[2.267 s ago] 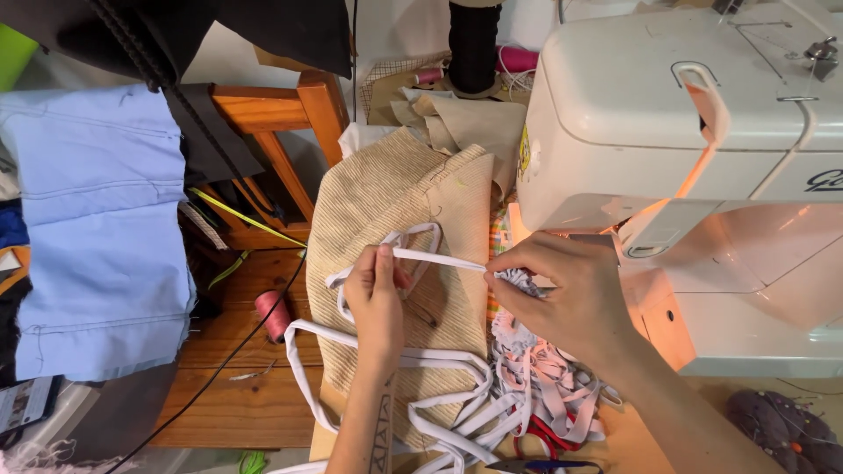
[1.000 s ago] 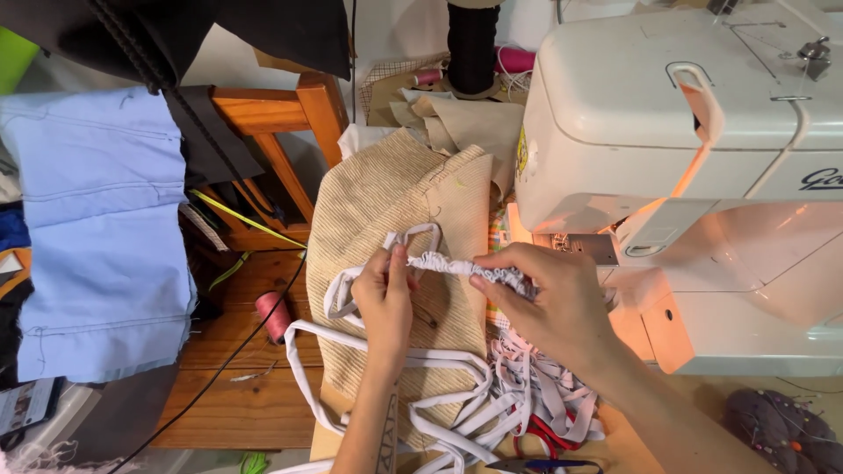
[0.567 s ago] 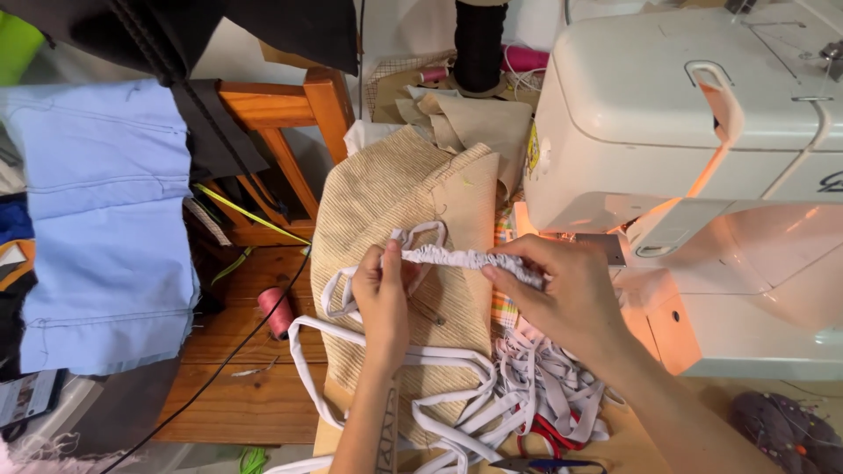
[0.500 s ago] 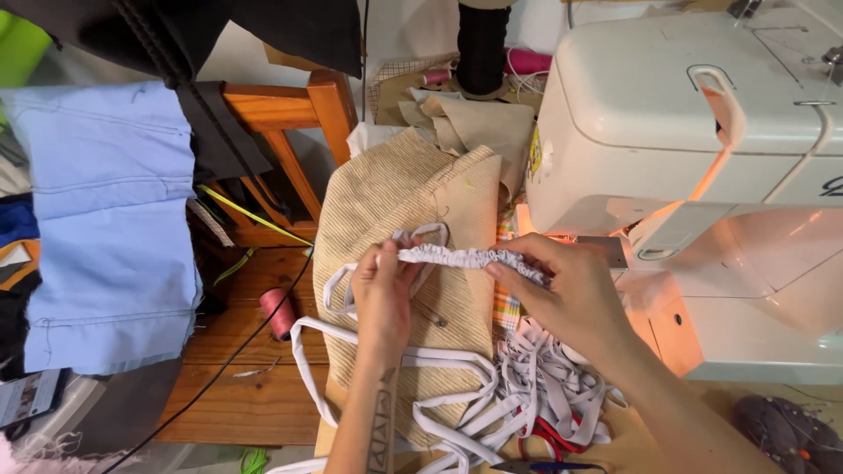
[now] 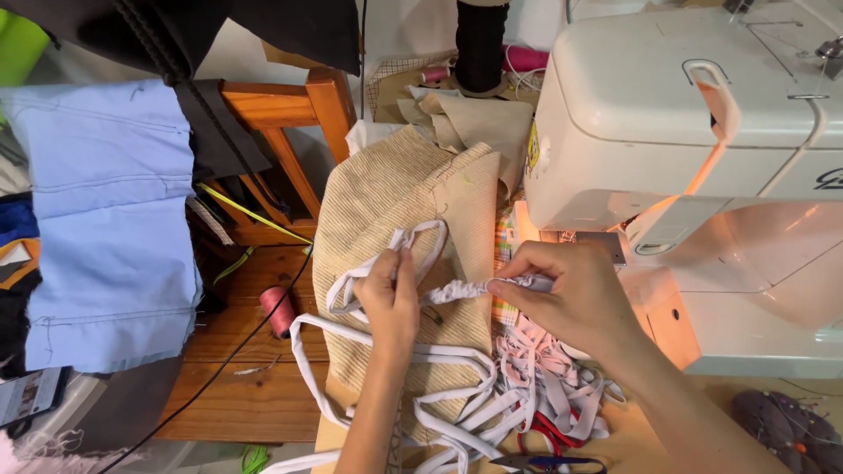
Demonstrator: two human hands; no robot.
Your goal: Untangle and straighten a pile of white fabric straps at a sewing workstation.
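Both hands pinch one white strap just left of the sewing machine, left hand and right hand now closer together than a moment ago, the strap bunched between them over beige fabric.

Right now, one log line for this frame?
left hand: pinching white strip | right hand: gripping its gathered end | under: tan fabric | right: sewing machine
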